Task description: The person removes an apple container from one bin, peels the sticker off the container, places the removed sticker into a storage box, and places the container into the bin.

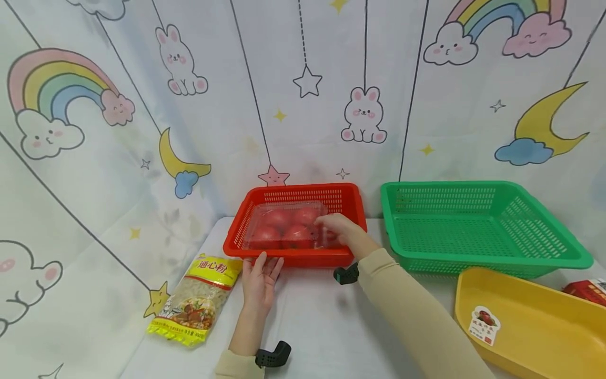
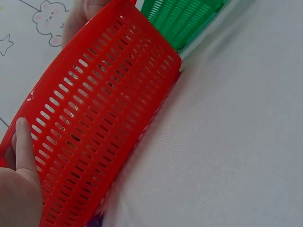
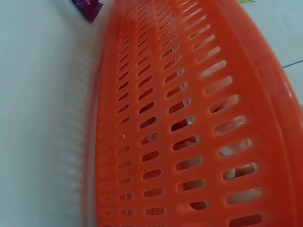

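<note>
A clear plastic box of several round red fruits lies inside the red basket, toward its left side. My right hand reaches over the basket's front rim and grips the box's right end with bent fingers; its thumb is hidden. In the right wrist view, the basket's slotted wall blocks most of that hand. Low at the basket's front left, my left hand touches the wall just under the rim with fairly straight fingers. One finger lies along the outer wall in the left wrist view.
Left of the basket lies a bag of pasta. A green basket stands to the right, with a yellow tray in front of it. At the far right edge is a red package. A patterned cloth hangs behind.
</note>
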### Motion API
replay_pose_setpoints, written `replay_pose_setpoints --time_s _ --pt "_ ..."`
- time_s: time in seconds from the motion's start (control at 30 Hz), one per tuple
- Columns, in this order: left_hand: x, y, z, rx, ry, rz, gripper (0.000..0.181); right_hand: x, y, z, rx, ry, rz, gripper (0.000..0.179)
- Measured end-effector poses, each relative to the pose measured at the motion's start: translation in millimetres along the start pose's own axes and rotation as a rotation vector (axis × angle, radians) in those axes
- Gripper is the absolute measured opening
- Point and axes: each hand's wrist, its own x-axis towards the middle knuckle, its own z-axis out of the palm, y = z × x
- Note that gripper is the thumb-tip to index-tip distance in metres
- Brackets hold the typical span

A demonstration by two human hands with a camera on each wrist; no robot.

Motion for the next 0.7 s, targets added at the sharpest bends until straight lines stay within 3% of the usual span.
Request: replay_pose_setpoints --time_s 0.27,0.7 --pt "2.0 0.0 1.3 -0.011 0.002 -0.001 0.054 3.5 -1.2 0.9 0.081 -0.019 0.017 0.040" --pt "4.3 -0.9 2.6 -0.020 0.003 0.005 0.055 7.5 -1.4 -2.6 0.116 -0.069 -0.018 0.042"
